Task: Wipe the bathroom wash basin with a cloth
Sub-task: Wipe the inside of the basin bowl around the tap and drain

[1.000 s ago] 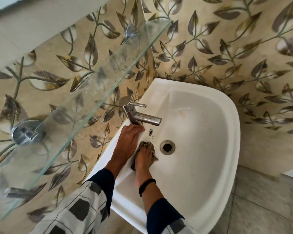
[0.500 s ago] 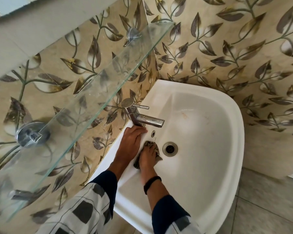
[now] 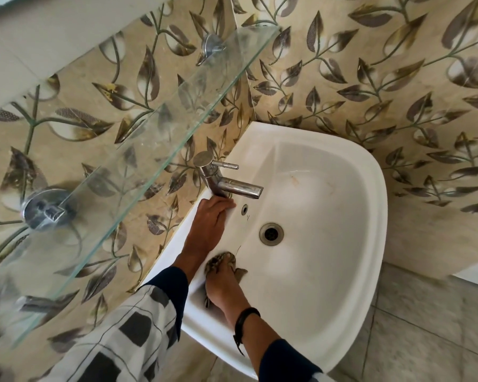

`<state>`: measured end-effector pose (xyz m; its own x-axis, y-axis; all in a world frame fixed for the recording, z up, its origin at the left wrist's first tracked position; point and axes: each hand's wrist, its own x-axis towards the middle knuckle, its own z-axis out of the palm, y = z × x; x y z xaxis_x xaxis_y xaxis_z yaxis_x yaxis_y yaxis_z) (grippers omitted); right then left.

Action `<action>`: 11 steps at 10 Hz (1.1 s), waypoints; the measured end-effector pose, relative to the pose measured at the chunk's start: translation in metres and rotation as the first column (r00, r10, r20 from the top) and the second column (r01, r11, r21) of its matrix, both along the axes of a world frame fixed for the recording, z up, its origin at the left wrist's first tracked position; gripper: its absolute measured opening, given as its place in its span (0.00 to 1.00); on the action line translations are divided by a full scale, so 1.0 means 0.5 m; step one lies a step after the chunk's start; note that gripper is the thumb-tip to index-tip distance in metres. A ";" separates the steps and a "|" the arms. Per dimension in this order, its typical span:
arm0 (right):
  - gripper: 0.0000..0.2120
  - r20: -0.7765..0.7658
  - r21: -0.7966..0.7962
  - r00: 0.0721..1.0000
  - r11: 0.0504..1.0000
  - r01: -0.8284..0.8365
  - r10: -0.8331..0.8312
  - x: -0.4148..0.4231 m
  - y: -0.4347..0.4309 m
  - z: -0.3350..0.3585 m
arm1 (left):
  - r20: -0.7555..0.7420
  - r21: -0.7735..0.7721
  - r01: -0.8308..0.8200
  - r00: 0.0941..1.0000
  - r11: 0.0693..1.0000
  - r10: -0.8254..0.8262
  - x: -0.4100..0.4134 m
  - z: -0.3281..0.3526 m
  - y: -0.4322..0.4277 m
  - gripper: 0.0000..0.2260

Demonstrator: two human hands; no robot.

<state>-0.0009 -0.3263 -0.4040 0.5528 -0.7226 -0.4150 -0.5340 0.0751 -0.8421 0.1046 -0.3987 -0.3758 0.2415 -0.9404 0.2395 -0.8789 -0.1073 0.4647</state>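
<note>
Corner basin (image 3: pixel 370 188): right hand (image 3: pixel 224 282) grips cloth (image 3: pixel 221 259) inside, drain (image 3: pixel 271 234) at two o'clock; left hand (image 3: pixel 207 224) rests flat by tap (image 3: pixel 232 186).

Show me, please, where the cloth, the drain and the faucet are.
cloth (image 3: pixel 222 261): head view, on the bunched part beyond the fingers.
drain (image 3: pixel 271 233): head view, on its dark centre hole.
faucet (image 3: pixel 240 187): head view, on the spout's middle.

Right hand (image 3: pixel 224 283) holding cloth (image 3: pixel 223 261) in basin (image 3: pixel 371 216), left hand (image 3: pixel 208 224) (flat) beside tap (image 3: pixel 228 181)
</note>
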 end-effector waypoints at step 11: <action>0.33 -0.343 0.116 0.899 0.961 -0.249 0.274 -0.026 -0.002 0.012 | 0.063 -0.019 0.005 0.998 1.000 -0.004 -0.004 0.003 0.002 0.13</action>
